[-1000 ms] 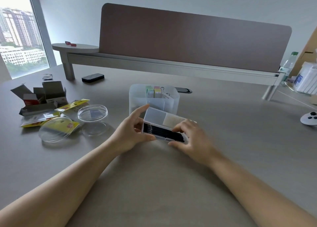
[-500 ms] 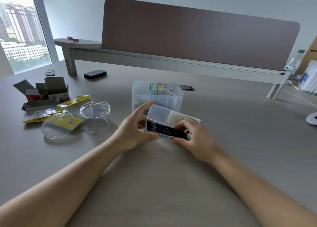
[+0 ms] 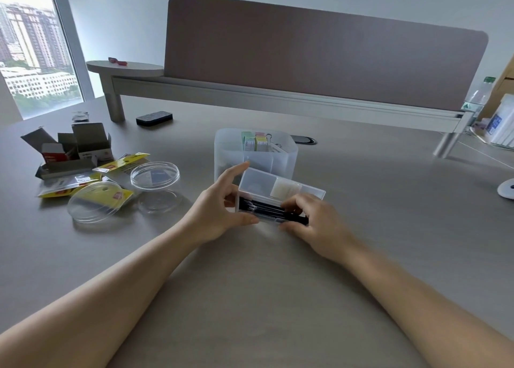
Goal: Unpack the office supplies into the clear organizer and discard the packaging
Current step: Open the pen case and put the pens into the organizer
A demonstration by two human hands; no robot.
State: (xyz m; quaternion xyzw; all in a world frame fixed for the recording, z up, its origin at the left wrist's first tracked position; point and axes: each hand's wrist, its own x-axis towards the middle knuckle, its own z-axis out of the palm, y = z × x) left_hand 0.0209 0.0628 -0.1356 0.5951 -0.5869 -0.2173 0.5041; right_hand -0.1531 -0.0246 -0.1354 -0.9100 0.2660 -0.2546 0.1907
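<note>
On the grey desk [image 3: 389, 228] I see a heap of spent packaging at my left: torn grey cardboard boxes [image 3: 75, 147], yellow-edged plastic blister cards [image 3: 83, 184], a round clear plastic tub [image 3: 155, 178] and its flat clear lid [image 3: 94, 202]. A black rectangular eraser block [image 3: 154, 118] lies farther back near the leg of the raised shelf, and a mauve privacy panel [image 3: 319, 53] closes off the far edge. The frosted clear organizer [image 3: 230, 156] stands just behind my hands, with pastel sticky-note pads [image 3: 256, 142] and a binder clip upright in its rear compartment; my left fingers cross in front of its lower wall.

Compared with half a second ago, the hands and the case have hardly shifted on the desk; the right thumb now sits a little farther along the front of the pens, and the view has tipped slightly.

The clear hinged plastic pen case [image 3: 281, 189] is between both hands, its lid raised toward the organizer, a row of black pens [image 3: 264, 209] showing in its front. My left hand [image 3: 219, 211] grips the case's left end, thumb under and forefinger stretched up. My right hand [image 3: 314, 223] curls over the right end, fingers pinching at the pens.
</note>
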